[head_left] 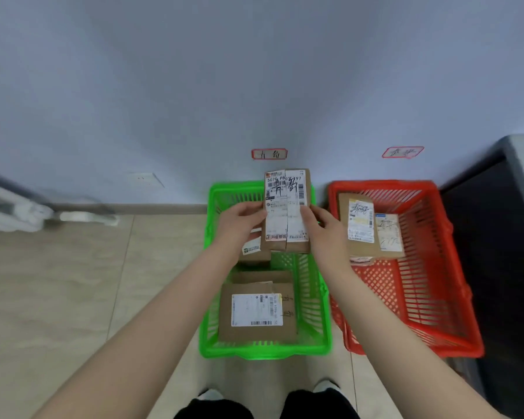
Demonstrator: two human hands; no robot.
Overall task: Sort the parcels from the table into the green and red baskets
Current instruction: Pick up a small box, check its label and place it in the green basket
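Pale wall [194, 86] and beige floor tiles [73, 282] frame two plastic baskets set side by side against the skirting. Both hands hold one brown parcel [286, 207] upright over the far half of the green basket [265, 352]. The left hand [242, 220] has its fingers curled round the parcel's left edge. The right hand [324, 228] pinches the right edge, thumb on the labelled face. The parcel hangs clear of the basket floor, its white label with dark handwriting turned to the camera.

Below it, in the green basket, a small parcel [253, 251] lies just under the left hand, and a large flat parcel [256, 309] fills the near end. The red basket [415, 349] stands just to the right, with a tall parcel [359, 225] and a shorter parcel [389, 234] lying side by side, touching, at its far left corner. On the wall a left tag [269, 153] sits above the green basket and a right tag [403, 152] above the red one (the writing is too blurred to read). A dark piece of furniture [496, 237] closes the right side.

The step in hand looks like placing this parcel in the green basket. To do it well, lower it flat onto the parcels already there, label up. Let go only once it rests, so it neither tips over the far rim nor catches the mesh wall.
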